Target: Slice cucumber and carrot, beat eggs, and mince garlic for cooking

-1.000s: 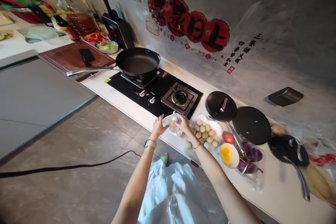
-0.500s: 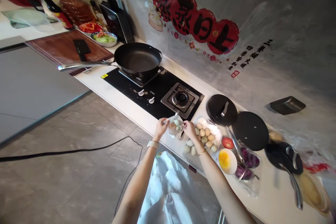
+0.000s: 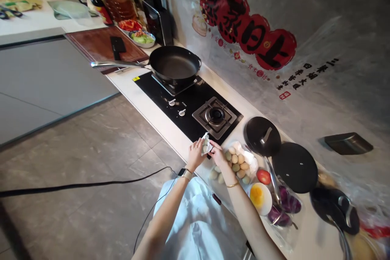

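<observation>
My left hand (image 3: 195,154) and my right hand (image 3: 218,154) are closed together on a small clear plastic bag (image 3: 206,145) at the counter's front edge, just in front of the hob. The bag is bunched between the two hands, so what is inside is hidden. Right beside my right hand lies an open bag of eggs (image 3: 237,161) with several pale eggs, a few loose ones nearer the edge. A watch is on my left wrist and a thin bracelet on my right.
A black frying pan (image 3: 174,65) sits on the far burner of the black gas hob (image 3: 195,101). Two black lids (image 3: 263,136), a tomato (image 3: 263,176), a bowl with egg yolk (image 3: 260,198) and purple vegetables (image 3: 284,207) lie to the right. A wooden cutting board (image 3: 103,46) lies at the far left.
The small bag was held open showing eggs inside; my hands have now drawn together and bunched it shut. The camera view has shifted right and down.
</observation>
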{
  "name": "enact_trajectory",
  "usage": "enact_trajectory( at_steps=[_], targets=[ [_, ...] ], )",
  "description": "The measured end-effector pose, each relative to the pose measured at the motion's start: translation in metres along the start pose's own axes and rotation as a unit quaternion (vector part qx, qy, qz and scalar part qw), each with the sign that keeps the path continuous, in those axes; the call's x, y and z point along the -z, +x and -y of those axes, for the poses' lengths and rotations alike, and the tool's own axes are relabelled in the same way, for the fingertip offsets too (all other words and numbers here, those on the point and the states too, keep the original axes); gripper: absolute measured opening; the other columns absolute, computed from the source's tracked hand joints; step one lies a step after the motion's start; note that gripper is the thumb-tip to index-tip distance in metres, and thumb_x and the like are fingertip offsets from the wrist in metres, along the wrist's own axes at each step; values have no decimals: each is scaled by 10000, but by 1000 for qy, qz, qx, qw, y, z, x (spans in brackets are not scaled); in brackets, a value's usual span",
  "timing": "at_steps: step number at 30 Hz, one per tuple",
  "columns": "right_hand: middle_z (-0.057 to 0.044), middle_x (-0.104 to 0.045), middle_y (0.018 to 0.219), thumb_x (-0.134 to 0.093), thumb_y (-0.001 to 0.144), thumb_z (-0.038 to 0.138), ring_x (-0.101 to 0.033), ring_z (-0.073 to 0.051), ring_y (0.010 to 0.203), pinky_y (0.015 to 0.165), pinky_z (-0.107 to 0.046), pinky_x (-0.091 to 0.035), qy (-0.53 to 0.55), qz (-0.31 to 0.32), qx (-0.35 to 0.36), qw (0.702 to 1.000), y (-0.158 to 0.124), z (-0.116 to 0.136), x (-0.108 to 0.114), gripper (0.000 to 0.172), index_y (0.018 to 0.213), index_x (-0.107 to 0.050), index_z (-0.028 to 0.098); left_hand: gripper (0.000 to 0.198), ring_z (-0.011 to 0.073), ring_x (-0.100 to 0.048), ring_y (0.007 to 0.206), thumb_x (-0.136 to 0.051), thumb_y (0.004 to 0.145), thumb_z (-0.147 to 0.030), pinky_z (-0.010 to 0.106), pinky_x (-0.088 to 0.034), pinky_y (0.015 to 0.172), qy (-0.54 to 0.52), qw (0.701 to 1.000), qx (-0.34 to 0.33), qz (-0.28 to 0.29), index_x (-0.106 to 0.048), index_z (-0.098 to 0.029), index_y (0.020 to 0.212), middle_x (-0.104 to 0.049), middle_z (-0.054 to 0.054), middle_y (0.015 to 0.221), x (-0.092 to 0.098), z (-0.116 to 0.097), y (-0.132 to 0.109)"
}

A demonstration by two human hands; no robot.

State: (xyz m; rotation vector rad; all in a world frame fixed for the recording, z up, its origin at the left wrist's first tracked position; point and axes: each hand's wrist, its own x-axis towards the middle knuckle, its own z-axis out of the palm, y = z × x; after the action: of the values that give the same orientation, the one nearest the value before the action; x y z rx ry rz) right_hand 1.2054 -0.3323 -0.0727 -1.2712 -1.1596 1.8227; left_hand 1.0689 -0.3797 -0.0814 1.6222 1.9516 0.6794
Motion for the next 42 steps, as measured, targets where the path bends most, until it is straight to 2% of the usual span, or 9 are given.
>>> enact_trajectory(
  at_steps=[4,9,13,16,21,24,28,34,42],
  targets=[
    [-58,-705,1125,-546,721,291,-652,-206,939,816,-343,-542,11,1,-11,1000,0,0,-6,532,1246,-604,237,570,275,-548,1218,-578,731,-23,450,-440,1040,-77,997,4,-33,-540,-170,1280,-591,132,1353,6,12,0],
    [-52,-692,1155,-521,710,336,-640,-225,1027,812,-347,-547,4,41,-35,999,13,13,-34,520,1217,-607,254,572,264,-579,1171,-548,692,28,472,-461,1033,-106,992,-10,-73,-575,-211,1211,-633,99,1278,30,29,4],
    [-46,-688,1177,-487,761,399,-654,-238,1048,768,-380,-565,51,58,-35,996,27,28,-88,485,1225,-591,299,595,280,-548,1215,-555,706,-9,485,-446,1050,-90,988,13,-124,-526,-195,1270,-587,138,1324,65,34,3],
    [-39,-708,1128,-537,785,415,-664,-237,1045,827,-395,-558,114,97,-40,988,36,32,-151,443,1206,-605,299,700,317,-523,1238,-585,705,-63,504,-429,1055,-63,982,52,-171,-429,-163,1380,-532,186,1371,109,48,-6],
    [-39,-733,1015,-557,785,422,-690,-245,962,852,-423,-561,150,185,-99,966,53,26,-299,358,1086,-666,261,785,305,-518,1242,-594,690,-59,475,-438,1051,-71,955,92,-274,-369,-181,1432,-546,175,1346,220,125,-49],
    [-37,-732,1027,-557,788,417,-696,-240,939,823,-412,-574,145,268,-137,943,53,18,-412,296,1014,-683,273,551,298,-479,1294,-657,744,-118,475,-410,1085,-52,943,91,-314,-547,-224,1274,-528,151,1391,301,192,-97],
    [-44,-725,1028,-571,788,418,-698,-238,927,807,-400,-581,119,376,-161,905,30,4,-575,269,986,-674,269,390,302,-444,1309,-714,778,-210,514,-382,1090,-10,891,200,-407,-663,-278,1159,-494,105,1427,403,277,-169],
    [-25,-726,1004,-658,757,385,-691,-184,892,734,-294,-578,113,525,-249,806,-33,-23,-796,293,1017,-639,251,239,250,-558,1148,-667,823,-234,446,-431,1034,-69,735,314,-597,-723,-240,1055,-631,91,1162,517,394,-268],
    [18,-719,1011,-720,739,387,-686,-169,847,724,-300,-575,-51,667,-238,704,-78,-87,-1053,402,1099,-571,288,222,222,-680,942,-718,760,-345,360,-516,890,-173,498,306,-793,-621,-153,815,-717,119,1010,623,569,-378]
  ],
)
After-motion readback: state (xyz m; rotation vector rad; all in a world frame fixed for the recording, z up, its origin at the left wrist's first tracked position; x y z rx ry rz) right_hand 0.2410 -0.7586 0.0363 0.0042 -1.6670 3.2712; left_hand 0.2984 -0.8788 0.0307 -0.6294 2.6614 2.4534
